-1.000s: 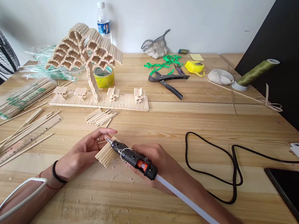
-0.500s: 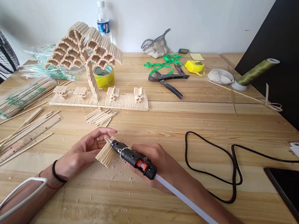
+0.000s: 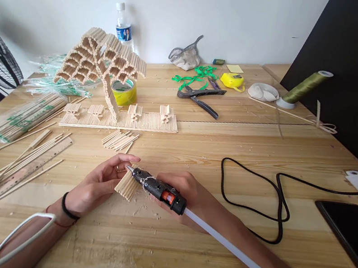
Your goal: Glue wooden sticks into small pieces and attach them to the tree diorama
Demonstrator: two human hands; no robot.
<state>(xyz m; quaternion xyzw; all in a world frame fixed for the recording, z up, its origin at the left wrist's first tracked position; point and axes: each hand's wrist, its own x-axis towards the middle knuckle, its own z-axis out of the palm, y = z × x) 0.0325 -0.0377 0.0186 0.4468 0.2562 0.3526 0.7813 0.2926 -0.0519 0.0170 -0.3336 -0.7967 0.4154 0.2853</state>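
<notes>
My right hand (image 3: 182, 185) is wrapped round a black hot glue gun (image 3: 156, 187), and a long whitish glue stick (image 3: 241, 256) sticks out of its back end. The metal nozzle points left, over the far edge of a small panel of wooden sticks (image 3: 127, 185) laid side by side. My left hand (image 3: 103, 178) pinches that panel at its left side. Whether the nozzle touches the wood I cannot tell. Beyond my hands lies a loose pile of short sticks (image 3: 119, 139). Behind it stands a stick-built tree model (image 3: 110, 102) on a slatted base (image 3: 149, 123) with little table-like pieces.
On the left are bagged sticks (image 3: 26, 115), a clear ruler (image 3: 33, 164) and loose long sticks. Toward the back lie tape (image 3: 124, 93), cutters (image 3: 201, 96) and a yellow tape measure (image 3: 232, 80). A black cable (image 3: 279, 210) loops at right, beside a dark phone (image 3: 347, 235).
Almost nothing differs. The glue gun's rear end has shifted very slightly to the left, while its nozzle stays over the panel and my left hand keeps its grip.
</notes>
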